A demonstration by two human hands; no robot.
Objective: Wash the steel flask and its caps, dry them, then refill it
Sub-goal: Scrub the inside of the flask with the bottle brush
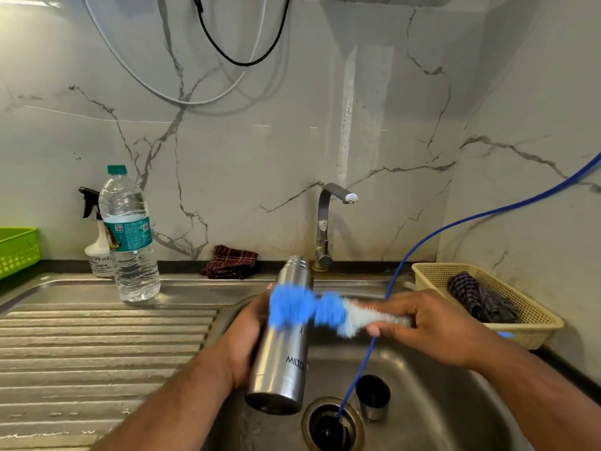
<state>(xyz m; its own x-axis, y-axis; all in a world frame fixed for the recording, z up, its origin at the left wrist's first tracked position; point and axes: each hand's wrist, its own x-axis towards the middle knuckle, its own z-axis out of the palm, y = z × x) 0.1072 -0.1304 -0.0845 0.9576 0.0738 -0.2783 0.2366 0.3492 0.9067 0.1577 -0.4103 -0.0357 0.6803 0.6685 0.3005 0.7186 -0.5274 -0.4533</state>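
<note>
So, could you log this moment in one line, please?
left hand: holds steel flask over sink | right hand: holds brush against flask | cap: in sink

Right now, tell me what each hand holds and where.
Left hand grips the steel flask round its middle; right hand holds the brush by the end opposite its blue bristles.

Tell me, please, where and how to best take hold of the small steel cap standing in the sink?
Probably pinch the cap across its round sides from above: it stands upright on the sink floor beside the drain. Come in from its right, since the blue hose runs down close on its left.
</note>
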